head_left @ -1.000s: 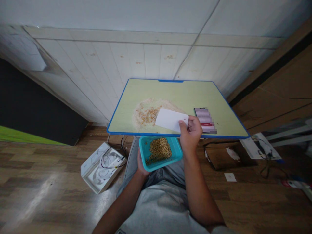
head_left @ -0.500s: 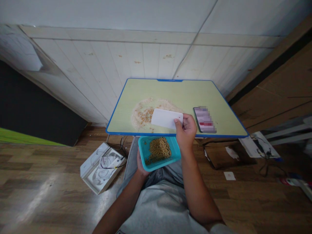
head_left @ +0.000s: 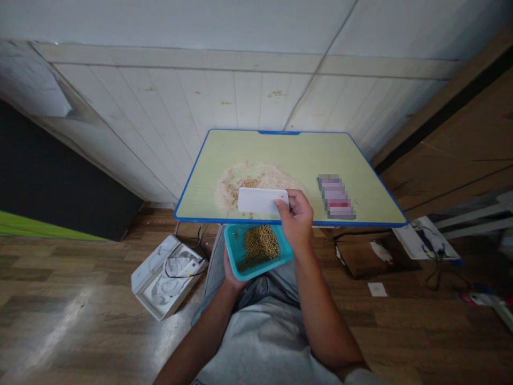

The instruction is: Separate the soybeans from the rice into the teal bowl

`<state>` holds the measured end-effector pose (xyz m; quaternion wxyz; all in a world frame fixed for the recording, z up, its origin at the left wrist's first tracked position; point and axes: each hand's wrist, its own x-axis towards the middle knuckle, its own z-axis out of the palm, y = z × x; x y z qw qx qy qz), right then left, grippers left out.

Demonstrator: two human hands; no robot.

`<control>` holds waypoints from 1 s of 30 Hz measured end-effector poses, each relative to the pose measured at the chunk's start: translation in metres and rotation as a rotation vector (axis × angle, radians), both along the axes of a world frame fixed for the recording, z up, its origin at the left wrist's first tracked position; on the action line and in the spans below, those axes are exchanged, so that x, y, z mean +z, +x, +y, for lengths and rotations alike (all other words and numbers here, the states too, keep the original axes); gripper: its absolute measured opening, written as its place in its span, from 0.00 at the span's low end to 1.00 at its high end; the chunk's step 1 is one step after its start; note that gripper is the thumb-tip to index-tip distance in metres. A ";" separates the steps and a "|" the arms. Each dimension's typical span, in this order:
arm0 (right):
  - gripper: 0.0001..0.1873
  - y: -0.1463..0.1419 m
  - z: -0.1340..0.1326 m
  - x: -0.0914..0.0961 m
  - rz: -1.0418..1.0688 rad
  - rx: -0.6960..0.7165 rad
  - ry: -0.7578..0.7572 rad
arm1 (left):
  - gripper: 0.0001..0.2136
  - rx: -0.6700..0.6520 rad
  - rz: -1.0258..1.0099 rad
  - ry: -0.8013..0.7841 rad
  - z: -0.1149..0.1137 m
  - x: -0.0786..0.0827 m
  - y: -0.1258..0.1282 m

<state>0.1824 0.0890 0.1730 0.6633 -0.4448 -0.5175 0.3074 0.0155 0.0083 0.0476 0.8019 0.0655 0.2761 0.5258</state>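
Observation:
My right hand (head_left: 297, 216) pinches the right end of a flat white card (head_left: 258, 200) over the near part of the table. Below the table's front edge, my left hand (head_left: 232, 270) grips the left side of a teal plastic tub (head_left: 234, 239); most of its fingers are hidden by the tub. Inside the tub lies a heap of round yellowish beans (head_left: 262, 243). Pale grains (head_left: 280, 174) are spread on the tabletop, with loose beans (head_left: 249, 183) among them just behind the card. The card hides part of this spread.
The small folding table (head_left: 312, 152) has a blue rim and stands against a white panelled wall. A phone (head_left: 336, 198) lies at its right. On the floor are an open white box (head_left: 168, 280) with cables at left and a cardboard box (head_left: 372, 254) at right.
My right hand has brought the card left and slightly toward me, and the card now lies more level. The tub in my left hand has shifted slightly left.

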 end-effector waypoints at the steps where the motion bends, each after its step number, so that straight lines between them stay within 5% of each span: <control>1: 0.08 0.000 0.000 0.000 0.003 0.004 -0.001 | 0.34 -0.004 0.001 -0.027 0.000 -0.001 0.000; 14: 0.12 -0.005 -0.003 0.001 0.025 0.034 -0.018 | 0.34 -0.010 -0.072 -0.066 -0.004 -0.014 -0.002; 30: 0.15 0.004 -0.002 0.000 0.078 -0.042 0.015 | 0.37 -0.058 -0.168 -0.065 0.001 0.000 -0.006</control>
